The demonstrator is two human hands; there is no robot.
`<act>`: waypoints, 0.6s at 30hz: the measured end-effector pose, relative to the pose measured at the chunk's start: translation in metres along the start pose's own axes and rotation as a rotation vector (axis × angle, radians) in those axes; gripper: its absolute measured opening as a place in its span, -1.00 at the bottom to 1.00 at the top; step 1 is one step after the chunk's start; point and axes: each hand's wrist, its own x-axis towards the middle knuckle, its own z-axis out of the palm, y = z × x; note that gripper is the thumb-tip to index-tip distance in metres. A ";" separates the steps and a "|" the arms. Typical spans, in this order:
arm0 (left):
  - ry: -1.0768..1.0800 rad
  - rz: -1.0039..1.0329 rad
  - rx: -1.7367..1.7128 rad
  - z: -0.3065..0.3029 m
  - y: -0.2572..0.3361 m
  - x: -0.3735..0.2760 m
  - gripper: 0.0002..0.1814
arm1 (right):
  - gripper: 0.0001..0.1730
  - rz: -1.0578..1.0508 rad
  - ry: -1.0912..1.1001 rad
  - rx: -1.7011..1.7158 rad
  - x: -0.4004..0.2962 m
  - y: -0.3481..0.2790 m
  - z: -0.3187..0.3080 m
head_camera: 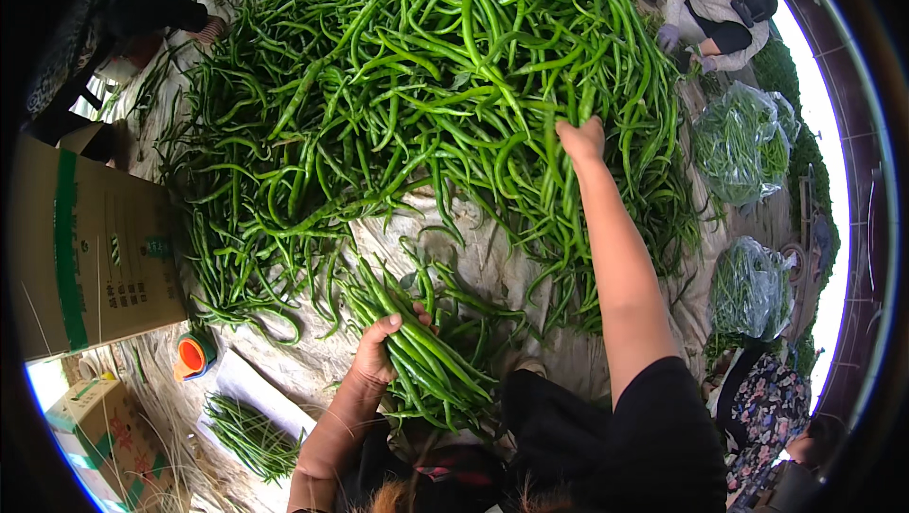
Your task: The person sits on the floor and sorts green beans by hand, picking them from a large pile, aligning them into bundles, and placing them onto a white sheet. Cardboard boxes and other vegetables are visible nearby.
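Observation:
A thick bunch of long green chili peppers (426, 353) lies slanted in my left hand (380, 351), with the thumb across its top. My right hand (584, 138) reaches forward to the right side of a large heap of the same peppers (398, 87). A blurred long green chili pepper (550, 131) hangs at its fingers, which are partly hidden from view. Between my hands and the heap, loose peppers (461, 293) lie on a pale, wrinkled ground sheet (387, 236).
Cardboard boxes (121, 250) (106, 435) stand at left, near an orange cup (192, 357). Thin green beans or peppers (252, 435) rest on white paper (248, 378). Filled clear plastic bags (746, 143) (753, 289) sit at right. Other people (717, 15) (121, 15) (763, 399) surround the heap.

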 end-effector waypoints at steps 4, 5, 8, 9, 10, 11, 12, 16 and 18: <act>0.013 0.043 0.016 -0.001 0.008 0.002 -0.47 | -0.67 0.111 -0.526 0.535 -0.015 0.004 -0.028; -0.013 0.036 0.023 0.002 0.013 0.004 -0.45 | -0.62 0.225 -0.483 0.365 -0.013 -0.003 -0.037; -0.062 0.019 0.049 0.022 0.020 0.004 -0.41 | -0.66 0.296 -0.723 0.789 -0.007 -0.015 -0.066; -0.063 0.056 0.073 0.023 0.022 0.000 -0.41 | -0.59 0.370 -0.779 1.030 -0.019 -0.036 -0.068; -0.078 0.048 0.053 0.022 0.023 0.000 -0.41 | -0.57 0.362 -0.837 1.138 -0.021 -0.044 -0.074; -0.093 0.042 0.032 0.021 0.022 -0.001 -0.41 | -0.56 0.354 -0.896 1.244 -0.024 -0.051 -0.080; -0.100 0.095 0.021 0.024 0.021 -0.005 -0.41 | -0.59 0.314 -0.922 1.274 -0.031 -0.059 -0.085; -0.173 0.231 -0.018 0.032 0.025 -0.022 -0.37 | -0.66 0.096 -1.059 1.357 -0.072 -0.102 -0.119; -0.172 0.305 0.016 0.035 0.030 -0.034 -0.38 | -0.65 -0.124 -1.012 1.210 -0.090 -0.133 -0.143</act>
